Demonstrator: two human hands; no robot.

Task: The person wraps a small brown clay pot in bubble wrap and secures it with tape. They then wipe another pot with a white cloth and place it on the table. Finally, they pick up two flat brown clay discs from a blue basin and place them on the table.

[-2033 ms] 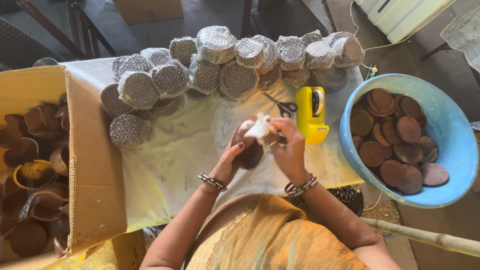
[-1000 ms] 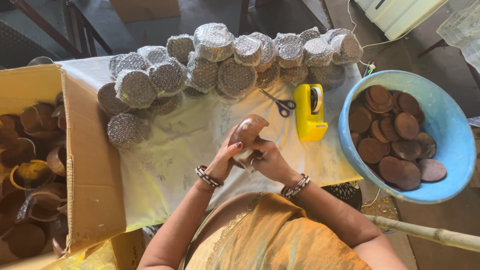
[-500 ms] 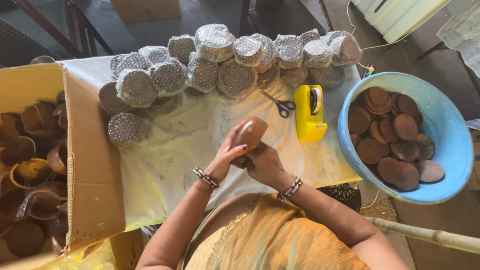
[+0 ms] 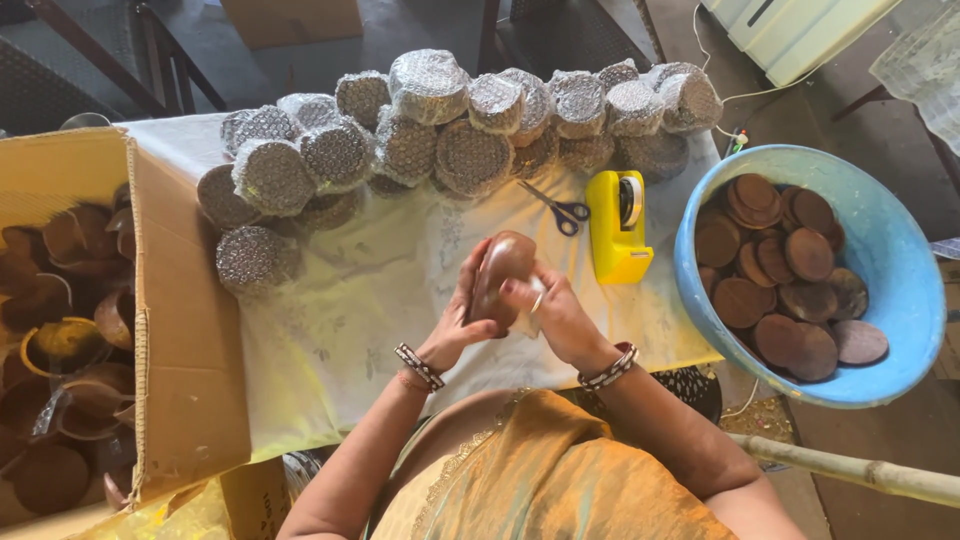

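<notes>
White-clothed bench [image 4: 380,300]: both hands, left [image 4: 462,325] and right [image 4: 558,312], now clasp the brown clay pot [image 4: 503,268] upright, its white wrapping gone.

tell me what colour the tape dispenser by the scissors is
Bright yellow tape dispenser, clearest in the head view.

Daylight falls across a table [image 4: 330,330] draped in a pale patterned cloth. Beyond it lies a dark grey floor [image 4: 420,25], with dark chair legs [image 4: 150,55] at upper left and a brown carton [image 4: 290,18] nearby. A white appliance [image 4: 790,25] sits upper right, its cable [image 4: 715,75] trailing down.
</notes>
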